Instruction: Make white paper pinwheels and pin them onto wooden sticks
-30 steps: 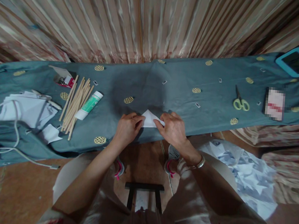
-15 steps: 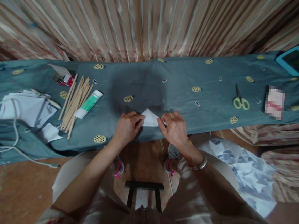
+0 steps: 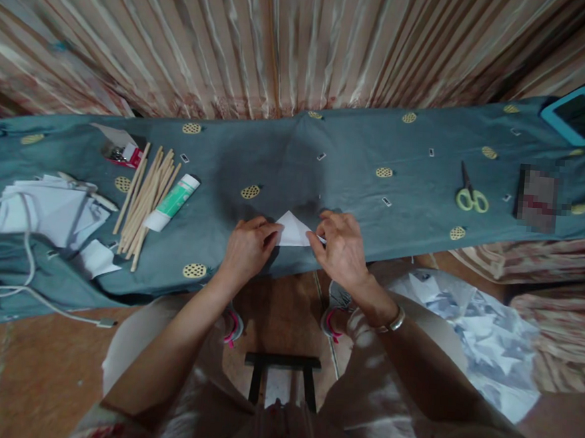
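From the head camera we look down on a long table draped in a blue-grey cloth (image 3: 357, 150), and near its front edge, in the middle, lies a small folded white paper (image 3: 291, 231) with its peak pointing away from us. Our left hand (image 3: 248, 248) sits at the paper's left corner, fingers curled down so the tips press that edge against the cloth; our right hand (image 3: 341, 246) pinches the right corner between thumb and fingers, and a bracelet (image 3: 391, 321) shows at that wrist. Both hands touch the paper, one on each side, with the white triangle showing between them. Off to our left on the cloth we see a bundle of wooden sticks (image 3: 146, 199), a white-and-green glue tube (image 3: 172, 202) just beside them, a small red-and-white box (image 3: 125, 154) behind, and a heap of white paper sheets (image 3: 52, 210) crossed by a white cable (image 3: 29, 261). Well apart to our right lie yellow-handled scissors (image 3: 469, 194) and, at the far corner, a blue-framed tablet (image 3: 583, 114). On the floor to the right rests a pile of crumpled paper scraps (image 3: 484, 339).
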Demonstrator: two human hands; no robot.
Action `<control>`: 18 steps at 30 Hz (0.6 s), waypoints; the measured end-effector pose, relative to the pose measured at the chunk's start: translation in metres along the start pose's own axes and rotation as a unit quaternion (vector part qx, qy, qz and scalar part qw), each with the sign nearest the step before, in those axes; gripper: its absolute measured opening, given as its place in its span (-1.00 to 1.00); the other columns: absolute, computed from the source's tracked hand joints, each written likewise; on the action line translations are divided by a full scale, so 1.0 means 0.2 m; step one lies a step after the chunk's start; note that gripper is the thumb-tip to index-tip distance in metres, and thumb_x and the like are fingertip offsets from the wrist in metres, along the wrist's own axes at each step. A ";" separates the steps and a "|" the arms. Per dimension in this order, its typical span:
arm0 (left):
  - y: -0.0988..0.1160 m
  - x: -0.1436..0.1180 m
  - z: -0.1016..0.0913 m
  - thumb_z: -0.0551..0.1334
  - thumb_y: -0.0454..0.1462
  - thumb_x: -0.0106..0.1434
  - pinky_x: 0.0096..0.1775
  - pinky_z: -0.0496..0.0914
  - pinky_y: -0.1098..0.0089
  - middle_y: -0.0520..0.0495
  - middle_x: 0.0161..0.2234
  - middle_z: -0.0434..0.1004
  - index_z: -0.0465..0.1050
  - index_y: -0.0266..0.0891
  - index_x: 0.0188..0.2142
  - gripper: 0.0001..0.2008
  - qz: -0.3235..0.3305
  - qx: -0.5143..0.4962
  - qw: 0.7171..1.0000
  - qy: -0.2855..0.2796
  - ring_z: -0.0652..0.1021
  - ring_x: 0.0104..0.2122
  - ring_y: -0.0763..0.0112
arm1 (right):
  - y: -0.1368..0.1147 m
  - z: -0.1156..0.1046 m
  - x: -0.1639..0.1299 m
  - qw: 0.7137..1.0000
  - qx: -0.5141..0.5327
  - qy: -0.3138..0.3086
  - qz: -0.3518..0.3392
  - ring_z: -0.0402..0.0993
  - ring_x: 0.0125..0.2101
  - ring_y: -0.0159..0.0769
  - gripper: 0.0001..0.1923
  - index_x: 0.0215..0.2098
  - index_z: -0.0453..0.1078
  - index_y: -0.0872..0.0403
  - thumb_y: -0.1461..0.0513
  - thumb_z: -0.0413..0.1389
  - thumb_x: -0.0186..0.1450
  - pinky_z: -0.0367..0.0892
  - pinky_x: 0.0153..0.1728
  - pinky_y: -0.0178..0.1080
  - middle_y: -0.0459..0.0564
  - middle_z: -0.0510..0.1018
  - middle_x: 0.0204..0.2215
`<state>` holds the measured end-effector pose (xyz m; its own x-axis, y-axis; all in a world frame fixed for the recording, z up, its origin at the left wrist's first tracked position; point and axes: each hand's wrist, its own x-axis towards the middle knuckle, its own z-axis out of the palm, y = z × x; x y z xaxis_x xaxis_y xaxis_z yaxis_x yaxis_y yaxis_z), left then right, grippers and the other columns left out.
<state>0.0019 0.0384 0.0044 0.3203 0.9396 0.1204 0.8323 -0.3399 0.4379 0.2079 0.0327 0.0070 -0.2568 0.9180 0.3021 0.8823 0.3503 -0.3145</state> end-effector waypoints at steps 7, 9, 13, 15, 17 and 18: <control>0.00 0.00 0.00 0.15 -0.29 0.34 -0.18 0.34 0.30 -0.10 -0.26 0.52 0.52 -0.18 -0.08 -0.78 0.011 0.017 1.000 -0.003 0.54 -0.26 0.29 | -0.04 0.01 -0.03 0.996 -0.013 -0.007 -0.091 0.33 0.02 -0.07 -0.76 -0.10 0.44 0.10 0.31 -0.05 0.40 0.25 -0.03 -0.06 0.13 0.47 0.09; 0.00 0.00 0.00 0.14 -0.29 0.34 -0.18 0.34 0.30 -0.09 -0.26 0.52 0.51 -0.17 -0.07 -0.77 0.014 0.016 1.000 -0.002 0.54 -0.26 0.29 | -0.06 0.02 -0.05 0.991 -0.015 -0.026 -0.134 0.35 -0.01 -0.09 -0.69 -0.01 0.42 0.10 0.36 -0.08 0.39 0.27 -0.04 -0.06 0.15 0.49 0.07; 0.00 0.00 0.01 0.11 -0.27 0.36 -0.18 0.33 0.30 -0.09 -0.28 0.51 0.52 -0.18 -0.09 -0.77 0.017 0.015 1.000 0.002 0.53 -0.27 0.29 | -0.10 0.04 -0.06 0.980 -0.001 -0.074 -0.185 0.36 -0.01 -0.10 -0.59 0.13 0.35 0.15 0.41 -0.09 0.37 0.32 0.00 -0.05 0.20 0.50 0.04; 0.00 0.00 0.01 0.11 -0.27 0.37 -0.19 0.33 0.30 -0.09 -0.28 0.51 0.52 -0.19 -0.10 -0.77 0.018 0.014 1.000 0.003 0.53 -0.27 0.29 | -0.12 0.05 -0.07 0.979 -0.007 -0.084 -0.188 0.36 0.02 -0.09 -0.60 0.14 0.35 0.20 0.40 -0.09 0.37 0.34 0.04 -0.06 0.23 0.49 0.06; 0.00 0.00 0.01 0.10 -0.27 0.37 -0.19 0.32 0.30 -0.09 -0.28 0.51 0.52 -0.19 -0.08 -0.76 0.019 0.012 1.000 0.003 0.53 -0.27 0.28 | -0.13 0.05 -0.08 0.978 -0.018 -0.087 -0.187 0.37 0.03 -0.09 -0.60 0.15 0.34 0.22 0.38 -0.08 0.38 0.34 0.08 -0.08 0.23 0.48 0.07; 0.00 0.00 0.01 0.10 -0.27 0.38 -0.19 0.33 0.30 -0.09 -0.28 0.51 0.52 -0.19 -0.07 -0.76 0.020 0.011 1.000 0.002 0.54 -0.26 0.28 | -0.14 0.04 -0.08 0.978 -0.022 -0.088 -0.187 0.37 0.04 -0.09 -0.60 0.15 0.34 0.22 0.38 -0.07 0.38 0.34 0.09 -0.09 0.22 0.48 0.08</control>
<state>0.0021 0.0379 0.0025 0.3520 0.9253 0.1412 0.8289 -0.3782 0.4122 0.1847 0.0096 0.0027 -0.6257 0.7460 0.2281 0.7287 0.6633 -0.1704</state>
